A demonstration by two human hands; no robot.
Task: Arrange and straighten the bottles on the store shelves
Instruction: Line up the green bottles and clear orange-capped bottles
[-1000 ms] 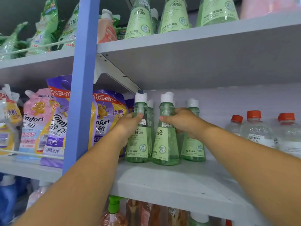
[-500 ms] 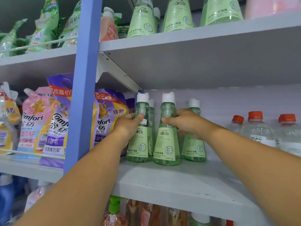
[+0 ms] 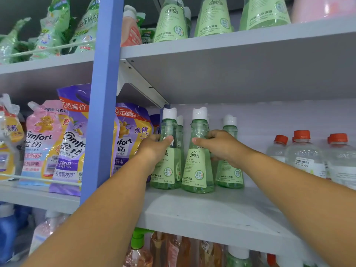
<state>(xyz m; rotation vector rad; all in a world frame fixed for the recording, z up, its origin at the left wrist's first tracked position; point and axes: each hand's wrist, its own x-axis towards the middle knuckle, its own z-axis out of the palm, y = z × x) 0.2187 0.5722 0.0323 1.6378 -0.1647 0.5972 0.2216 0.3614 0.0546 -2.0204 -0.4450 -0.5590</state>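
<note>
A person reaches both bare arms up to a grey store shelf (image 3: 212,211). The left hand (image 3: 154,149) wraps around the neck of the left green bottle (image 3: 166,170), thumb across its front, so that grip is closed on the bottle. The right hand (image 3: 219,144) curls around the neck of the middle green bottle (image 3: 197,170), its thumb lying on the front and its fingers behind; that grip is closed on this bottle too. Both bottles stand upright near the shelf's left end, side by side and nearly touching, each with a white cap and a pale green label. A third green bottle (image 3: 230,174) stands just right of them, partly behind the right wrist, and another shows behind the left one. Further right on the same shelf stand clear bottles with orange caps (image 3: 304,155). A blue upright post (image 3: 105,105) divides the shelving; left of it hang purple and pink softener pouches (image 3: 73,143). More green bottles (image 3: 171,18) stand on the shelf above.
</note>
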